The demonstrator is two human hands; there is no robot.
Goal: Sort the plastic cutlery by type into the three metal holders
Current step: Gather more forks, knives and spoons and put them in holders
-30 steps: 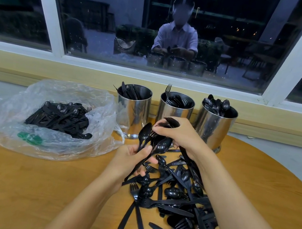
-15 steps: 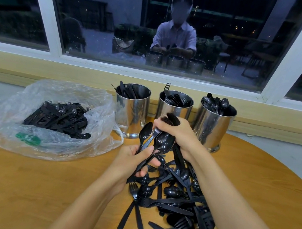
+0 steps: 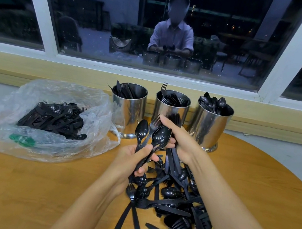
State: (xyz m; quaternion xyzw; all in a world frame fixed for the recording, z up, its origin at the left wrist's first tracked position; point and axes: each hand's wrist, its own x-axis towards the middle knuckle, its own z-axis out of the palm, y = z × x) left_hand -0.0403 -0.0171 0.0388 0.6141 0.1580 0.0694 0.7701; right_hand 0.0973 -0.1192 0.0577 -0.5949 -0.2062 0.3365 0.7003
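Three metal holders stand in a row at the table's far edge: the left holder (image 3: 128, 109) has knives, the middle holder (image 3: 172, 109) forks, the right holder (image 3: 212, 126) spoons. My left hand (image 3: 132, 160) grips the handles of two black spoons (image 3: 159, 136) and a fork, their heads pointing up. My right hand (image 3: 179, 139) grips a bunch of black cutlery (image 3: 174, 157) in front of the middle holder, its thumb next to the spoon heads. A mixed pile of black cutlery (image 3: 171, 203) lies on the table under both hands.
A clear plastic bag (image 3: 47, 139) holding more black cutlery lies on the left of the round wooden table (image 3: 22, 184). A window with a white frame and a yellow sill (image 3: 74, 77) runs behind the holders.
Both hands have lifted slightly and come closer together. The spoons in my left hand stand more upright, nearer to my right hand.
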